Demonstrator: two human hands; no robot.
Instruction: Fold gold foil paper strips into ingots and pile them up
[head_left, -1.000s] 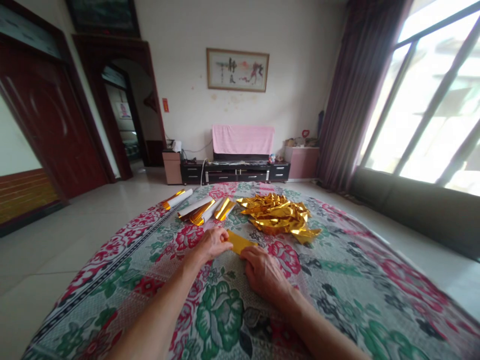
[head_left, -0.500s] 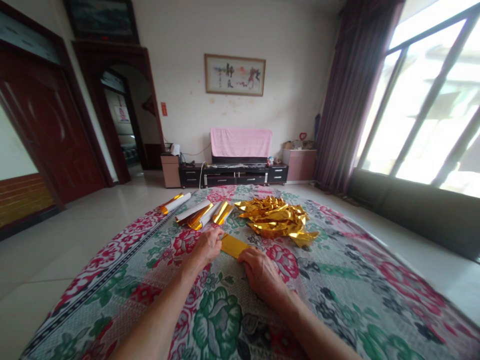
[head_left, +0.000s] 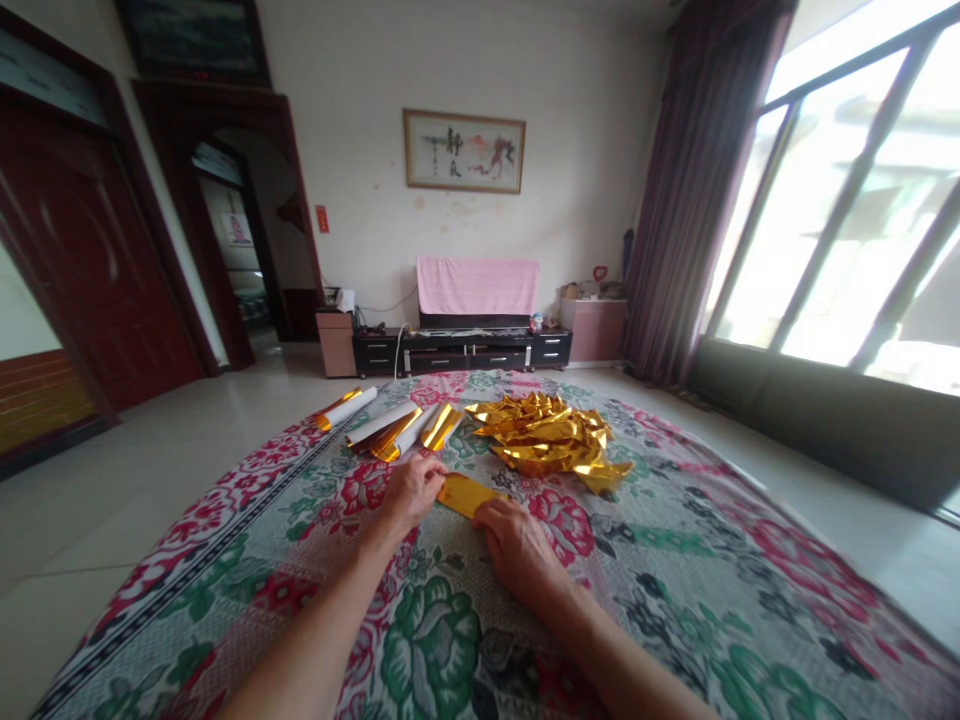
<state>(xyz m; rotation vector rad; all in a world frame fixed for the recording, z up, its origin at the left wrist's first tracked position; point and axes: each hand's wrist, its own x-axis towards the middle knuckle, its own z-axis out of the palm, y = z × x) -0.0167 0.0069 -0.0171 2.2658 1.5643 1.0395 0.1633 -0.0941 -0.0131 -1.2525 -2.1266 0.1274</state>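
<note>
A flat strip of folded gold foil paper (head_left: 462,494) lies between my hands, just over the cloth. My left hand (head_left: 412,490) pinches its left end with thumb and fingers. At the right end, my right hand (head_left: 517,545) has its fingers closed over the strip, hiding that end. Beyond it to the right sits a pile of folded gold foil pieces (head_left: 551,435). Curled sheets of gold foil paper (head_left: 442,426) with white backs rest behind my left hand. Another rolled sheet (head_left: 346,407) lies farther left.
A round table covered by a flowered cloth (head_left: 431,640) spreads under everything. Past its far edge stands a low black TV cabinet (head_left: 450,358), with a pink cloth (head_left: 478,285) draped above it. A purple curtain (head_left: 675,220) and windows are on the right, a red door (head_left: 82,250) on the left.
The view has shifted slightly. Both hands stay on the gold strip, in almost the same grip, and the foil pile and curled sheets lie as before.
</note>
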